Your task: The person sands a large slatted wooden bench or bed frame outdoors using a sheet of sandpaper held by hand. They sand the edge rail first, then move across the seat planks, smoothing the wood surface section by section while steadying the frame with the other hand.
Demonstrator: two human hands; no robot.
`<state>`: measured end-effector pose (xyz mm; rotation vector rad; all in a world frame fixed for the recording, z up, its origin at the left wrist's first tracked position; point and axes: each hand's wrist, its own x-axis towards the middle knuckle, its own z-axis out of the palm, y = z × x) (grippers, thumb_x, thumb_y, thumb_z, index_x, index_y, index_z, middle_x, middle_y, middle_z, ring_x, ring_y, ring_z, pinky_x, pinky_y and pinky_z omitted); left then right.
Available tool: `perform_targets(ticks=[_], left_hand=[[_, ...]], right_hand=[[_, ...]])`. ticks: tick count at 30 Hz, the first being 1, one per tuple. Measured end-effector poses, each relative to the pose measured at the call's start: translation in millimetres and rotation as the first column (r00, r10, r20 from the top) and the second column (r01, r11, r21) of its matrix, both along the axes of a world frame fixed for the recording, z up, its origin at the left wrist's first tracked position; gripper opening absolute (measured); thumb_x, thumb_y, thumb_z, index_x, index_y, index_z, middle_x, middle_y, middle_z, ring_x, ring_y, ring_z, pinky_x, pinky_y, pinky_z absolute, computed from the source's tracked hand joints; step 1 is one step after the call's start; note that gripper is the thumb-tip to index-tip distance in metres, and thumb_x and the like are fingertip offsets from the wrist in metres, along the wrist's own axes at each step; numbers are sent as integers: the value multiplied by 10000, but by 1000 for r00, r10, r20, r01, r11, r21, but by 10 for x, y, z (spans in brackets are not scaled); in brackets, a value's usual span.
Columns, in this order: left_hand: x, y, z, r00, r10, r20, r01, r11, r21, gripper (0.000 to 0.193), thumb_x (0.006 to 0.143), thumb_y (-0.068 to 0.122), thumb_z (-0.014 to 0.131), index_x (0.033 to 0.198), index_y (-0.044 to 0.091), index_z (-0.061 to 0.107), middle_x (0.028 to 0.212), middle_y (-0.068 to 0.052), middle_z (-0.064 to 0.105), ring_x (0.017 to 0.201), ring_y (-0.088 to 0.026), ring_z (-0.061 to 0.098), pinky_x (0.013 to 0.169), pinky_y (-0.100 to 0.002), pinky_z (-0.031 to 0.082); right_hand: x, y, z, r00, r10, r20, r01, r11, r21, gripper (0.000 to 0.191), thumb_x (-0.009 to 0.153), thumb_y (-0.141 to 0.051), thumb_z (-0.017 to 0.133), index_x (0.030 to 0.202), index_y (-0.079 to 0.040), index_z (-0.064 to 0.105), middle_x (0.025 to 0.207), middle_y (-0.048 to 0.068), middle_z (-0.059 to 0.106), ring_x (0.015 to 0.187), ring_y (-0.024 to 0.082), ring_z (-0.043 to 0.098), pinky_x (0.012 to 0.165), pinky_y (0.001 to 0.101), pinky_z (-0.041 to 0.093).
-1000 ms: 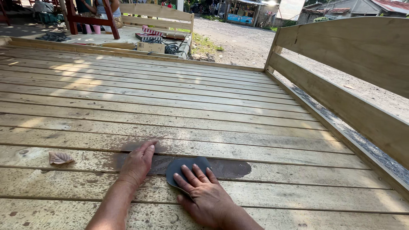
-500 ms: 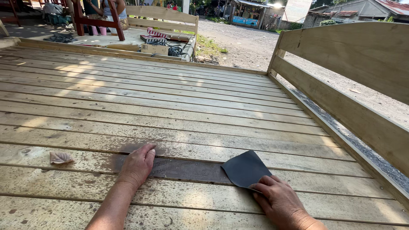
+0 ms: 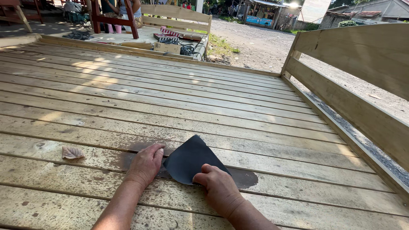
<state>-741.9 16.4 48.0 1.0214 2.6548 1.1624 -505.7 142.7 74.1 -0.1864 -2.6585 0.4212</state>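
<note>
left hand (image 3: 144, 164): fingers curled, palm down on plank (image 3: 85, 149), holding nothing, likely bracing | right hand (image 3: 219, 187): fingers closed, pinching dark sandpaper sheet (image 3: 189, 159) lying on dark patch (image 3: 245, 179) | dry leaf (image 3: 71, 152) well left

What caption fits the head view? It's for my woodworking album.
Right hand lifts a dark sandpaper sheet off a darkened plank; left hand rests flat beside it.

sandpaper (image 3: 191, 159): dk grey | planks (image 3: 179, 96): pale yellow, w/ dk stain | leaf (image 3: 72, 152): pinkish-brown
</note>
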Motion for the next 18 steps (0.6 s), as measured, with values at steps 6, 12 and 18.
perform_targets(ticks=[6, 12, 18], left_hand=[[22, -52, 50, 999, -21, 46, 18, 997, 72, 411, 1006, 404, 477, 1307, 227, 694, 1374, -55, 677, 1287, -258, 627, 1125, -388, 478], [111, 32, 122, 995, -53, -89, 44, 994, -96, 413, 983, 443, 528, 1259, 194, 708, 1440, 9, 616, 1383, -229, 510, 1186, -382, 386], [61, 44, 75, 997, -44, -65, 38, 995, -94, 456, 1011, 444, 437, 1312, 205, 683, 1485, 19, 586, 1388, -235, 499, 1205, -382, 361]], right_hand=[[791, 486, -49, 996, -89, 17, 89, 996, 15, 341, 742, 39, 731, 1018, -153, 789, 933, 50, 650, 831, 282, 687, 714, 395, 587], [1037, 646, -86, 993, -118, -26, 120, 986, 115, 412, 693, 37, 748, 1040, -176, 814, 906, 36, 635, 825, 238, 687, 710, 378, 593], [-5, -84, -152, 993, 41, -113, -14, 974, 227, 222, 712, 15, 728, 892, -113, 755, 894, 86, 596, 929, 311, 629, 801, 427, 540]])
